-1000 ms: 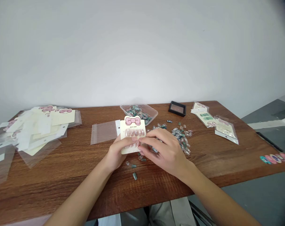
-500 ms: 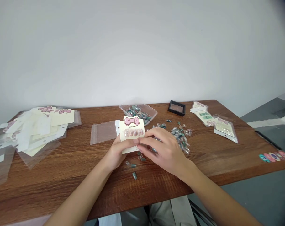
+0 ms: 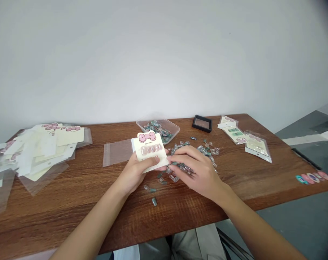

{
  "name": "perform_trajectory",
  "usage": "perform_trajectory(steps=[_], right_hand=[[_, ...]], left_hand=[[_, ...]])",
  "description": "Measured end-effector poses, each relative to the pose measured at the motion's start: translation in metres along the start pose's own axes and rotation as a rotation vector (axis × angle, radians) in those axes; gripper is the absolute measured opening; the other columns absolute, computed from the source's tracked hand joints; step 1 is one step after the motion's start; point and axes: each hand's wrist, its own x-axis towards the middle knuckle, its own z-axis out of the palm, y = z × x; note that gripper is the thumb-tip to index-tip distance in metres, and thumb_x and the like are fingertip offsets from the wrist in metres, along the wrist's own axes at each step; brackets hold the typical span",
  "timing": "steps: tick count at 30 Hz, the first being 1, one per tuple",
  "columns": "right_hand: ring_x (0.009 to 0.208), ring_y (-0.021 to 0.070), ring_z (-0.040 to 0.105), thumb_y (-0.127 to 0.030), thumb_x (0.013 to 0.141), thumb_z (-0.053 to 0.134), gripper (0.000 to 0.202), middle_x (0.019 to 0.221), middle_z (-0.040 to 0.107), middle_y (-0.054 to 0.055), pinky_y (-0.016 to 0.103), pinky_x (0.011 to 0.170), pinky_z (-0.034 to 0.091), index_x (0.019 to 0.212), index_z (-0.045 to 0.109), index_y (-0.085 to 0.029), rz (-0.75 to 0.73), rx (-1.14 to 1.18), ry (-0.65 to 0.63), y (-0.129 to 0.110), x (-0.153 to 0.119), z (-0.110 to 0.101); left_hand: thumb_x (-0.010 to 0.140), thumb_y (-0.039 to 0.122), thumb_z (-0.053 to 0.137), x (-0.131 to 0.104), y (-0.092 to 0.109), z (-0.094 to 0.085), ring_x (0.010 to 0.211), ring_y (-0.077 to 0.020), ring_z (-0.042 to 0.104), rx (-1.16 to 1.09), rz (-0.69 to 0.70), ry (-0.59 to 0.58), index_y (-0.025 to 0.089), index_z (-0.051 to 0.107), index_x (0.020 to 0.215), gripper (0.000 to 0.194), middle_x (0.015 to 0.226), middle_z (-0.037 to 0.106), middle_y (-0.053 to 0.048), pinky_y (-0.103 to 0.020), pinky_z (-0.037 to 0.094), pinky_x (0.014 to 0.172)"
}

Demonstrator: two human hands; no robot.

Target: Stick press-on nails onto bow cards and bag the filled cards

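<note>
My left hand (image 3: 134, 172) grips a cream display card (image 3: 149, 141) by its lower left part, thumb across the front. The card stands tilted, topped with a pink bow. A row of shiny pinkish press-on nails (image 3: 151, 148) runs across it, and a second row below is partly covered by my thumb. At the card's lower right corner, the fingertips of my right hand (image 3: 200, 169) are pinched together on the edge. Beneath and beside my hands lie loose press-on nails (image 3: 207, 150), clear and blue-green. One green nail (image 3: 154, 201) lies nearer me.
Behind the card is a clear plastic tray (image 3: 174, 127) of nails, with an open clear bag (image 3: 116, 152) to its left. Bow-topped cards and bags (image 3: 44, 148) are heaped at left. A black frame (image 3: 202, 123) and packed nail cards (image 3: 235, 134) lie at right, with round stickers (image 3: 312, 178) near the edge.
The card has tilted and shifted slightly left and up. My right fingers have moved from the card's lower front to its lower right corner, uncovering more of the loose nails.
</note>
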Motion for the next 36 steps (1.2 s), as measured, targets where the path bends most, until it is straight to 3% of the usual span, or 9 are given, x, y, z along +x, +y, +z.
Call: perform_trajectory(steps=[4,8,13,20,27,36], right_hand=[[0.093,0.0204,0.062,-0.018,0.097,0.054,0.028,0.102,0.063,0.008,0.037,0.081,0.054,0.123,0.061,-0.021,0.092,-0.081,-0.245,0.014,-0.017,-0.009],[0.092,0.0201,0.062,-0.019,0.097,0.053,0.018,0.102,0.064,0.008,0.036,0.082,0.051,0.109,0.067,-0.021,0.066,-0.144,-0.385,0.025,-0.028,-0.008],[0.089,0.0175,0.061,-0.020,0.098,0.056,0.015,0.096,0.063,0.004,0.034,0.082,0.046,0.102,0.070,-0.022,0.041,-0.135,-0.532,0.029,-0.028,-0.003],[0.091,0.0186,0.059,-0.023,0.098,0.055,0.016,0.097,0.061,0.005,0.034,0.084,0.044,0.106,0.070,-0.022,0.063,-0.161,-0.562,0.027,-0.023,-0.006],[0.092,0.0186,0.056,-0.013,0.094,0.055,0.019,0.097,0.059,0.004,0.034,0.084,0.042,0.101,0.070,-0.023,0.023,-0.162,-0.582,0.028,-0.027,-0.005],[0.083,0.0175,0.054,-0.012,0.092,0.055,0.012,0.087,0.062,0.003,0.034,0.081,0.041,0.088,0.064,-0.019,0.035,-0.156,-0.498,0.026,-0.033,-0.009]], left_hand=[[0.075,0.015,0.075,0.003,0.002,0.001,0.092,-0.0250,0.073,-0.006,0.051,0.114,0.011,0.073,0.105,0.030,0.108,0.075,-0.011,-0.031,0.062,0.075],[0.077,0.013,0.073,0.007,0.006,0.001,0.092,-0.0255,0.075,-0.013,0.102,0.215,0.015,0.065,0.122,0.046,0.113,0.075,-0.010,-0.033,0.062,0.079],[0.076,0.011,0.072,0.008,0.007,0.000,0.093,-0.0270,0.075,-0.013,0.096,0.234,0.016,0.059,0.131,0.057,0.112,0.075,-0.011,-0.032,0.063,0.076],[0.076,0.010,0.071,0.007,0.007,0.000,0.095,-0.0273,0.075,-0.014,0.078,0.221,0.015,0.061,0.128,0.053,0.114,0.074,-0.011,-0.028,0.063,0.073],[0.076,0.007,0.069,0.006,0.011,-0.001,0.090,-0.0264,0.076,-0.015,0.067,0.247,0.014,0.062,0.127,0.052,0.110,0.075,-0.012,-0.027,0.063,0.069],[0.076,0.007,0.067,0.009,0.008,-0.004,0.090,-0.0284,0.075,-0.016,0.074,0.246,0.013,0.061,0.126,0.050,0.108,0.075,-0.011,-0.029,0.063,0.067]])
